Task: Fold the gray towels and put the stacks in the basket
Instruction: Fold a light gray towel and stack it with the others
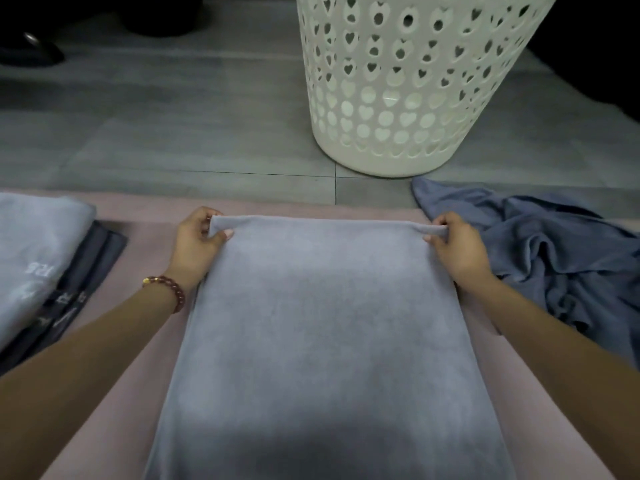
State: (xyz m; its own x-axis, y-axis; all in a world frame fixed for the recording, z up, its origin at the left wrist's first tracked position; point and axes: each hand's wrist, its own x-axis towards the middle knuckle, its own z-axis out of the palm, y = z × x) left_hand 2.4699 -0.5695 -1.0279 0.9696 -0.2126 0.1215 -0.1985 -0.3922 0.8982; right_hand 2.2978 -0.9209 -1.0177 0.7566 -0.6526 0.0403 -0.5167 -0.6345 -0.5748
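A light gray towel (322, 323) lies flat and lengthwise on the pink surface (145, 258) in front of me. My left hand (199, 245) pinches its far left corner and my right hand (457, 249) pinches its far right corner, the far edge rolled slightly over my fingers. A white perforated basket (401, 98) stands on the floor just beyond the surface, right of centre. At the left a stack of folded towels (38, 261) sits, a light gray one on top of darker ones.
A crumpled blue-gray towel (554, 251) lies at the right, close to my right hand. Gray floor tiles (156, 133) stretch beyond the surface. Dark shapes sit at the far left and far right corners.
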